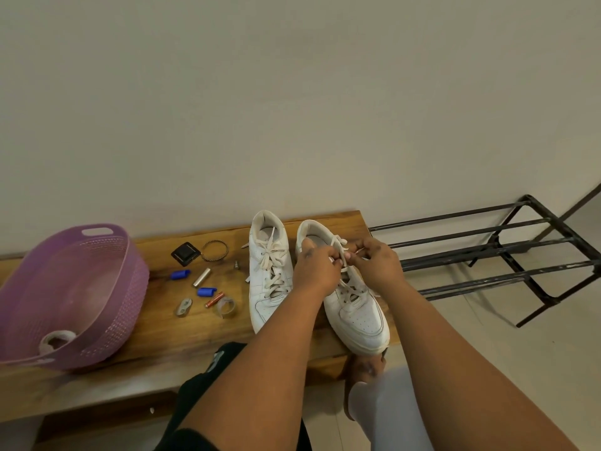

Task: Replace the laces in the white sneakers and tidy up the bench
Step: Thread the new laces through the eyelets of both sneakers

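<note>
Two white sneakers stand side by side on the wooden bench (162,333), toes toward me. The left sneaker (267,275) is laced, its lace ends lying loose. Over the upper eyelets of the right sneaker (356,312) both my hands meet. My left hand (317,270) pinches the off-white lace (341,247) near the tongue. My right hand (377,263) pinches the same lace just beside it. The fingertips hide the spot where the lace enters the eyelets.
A purple plastic basket (107,288) holding a white roll (55,340) stands at the bench's left. Small items lie between basket and shoes: black square box (184,253), twisted bangle (214,251), two blue caps, metal tube, battery, tape roll. A black metal rack (507,252) stands right.
</note>
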